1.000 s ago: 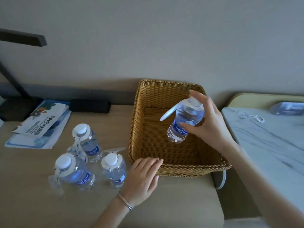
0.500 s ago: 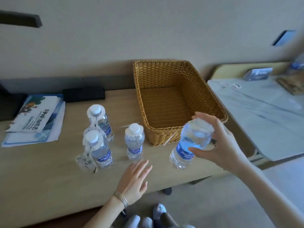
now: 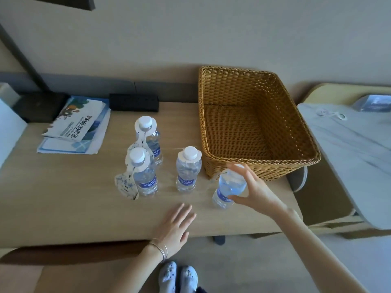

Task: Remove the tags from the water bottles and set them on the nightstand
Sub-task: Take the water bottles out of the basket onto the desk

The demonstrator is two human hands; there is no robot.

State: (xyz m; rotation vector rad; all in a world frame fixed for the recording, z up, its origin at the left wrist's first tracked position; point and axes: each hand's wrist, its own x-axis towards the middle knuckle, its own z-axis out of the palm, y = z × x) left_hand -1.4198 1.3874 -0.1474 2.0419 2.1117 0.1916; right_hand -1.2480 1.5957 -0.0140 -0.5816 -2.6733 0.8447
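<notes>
Dim soft daylight, slight blur, wide-angle edge warp

The left hand [image 3: 174,226] lies palm down with its fingers straight and a little spread, pointing away from the body. Its forearm comes in from the bottom edge and thin bracelets [image 3: 161,249] circle the wrist; whether the palm touches the surface below cannot be told. The right arm reaches in from the lower right corner, nearly straight, and the right hand [image 3: 255,192] grips the upper part of a water bottle [image 3: 226,185], thumb on the near side and fingers arched over the top by the cap.
</notes>
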